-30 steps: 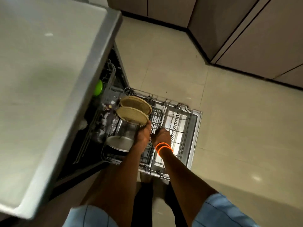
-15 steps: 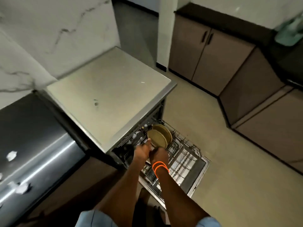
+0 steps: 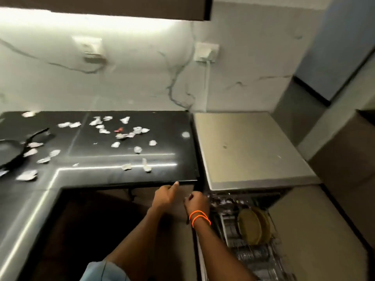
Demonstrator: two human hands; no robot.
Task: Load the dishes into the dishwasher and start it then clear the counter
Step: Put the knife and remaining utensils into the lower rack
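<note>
Lower right of the frame, two yellow plates [image 3: 253,227] stand on edge in the pulled-out dishwasher rack [image 3: 261,260]. At centre, the left hand [image 3: 164,196] is loosely curled with one finger out toward the black counter [image 3: 129,171], and the right hand [image 3: 197,202] is curled and empty. Paper scraps [image 3: 121,130] and a dark pan [image 3: 12,151] lie at left; a careless sweep could scatter the scraps onto the floor, and the protruding rack could catch a shin

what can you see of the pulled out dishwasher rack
The rack is a grey wire basket, slid out of the open dishwasher at lower right. Two round tan plates stand on edge in its tines, one behind the other. The rest looks mostly bare, though blurred. Neither hand touches it.
</note>
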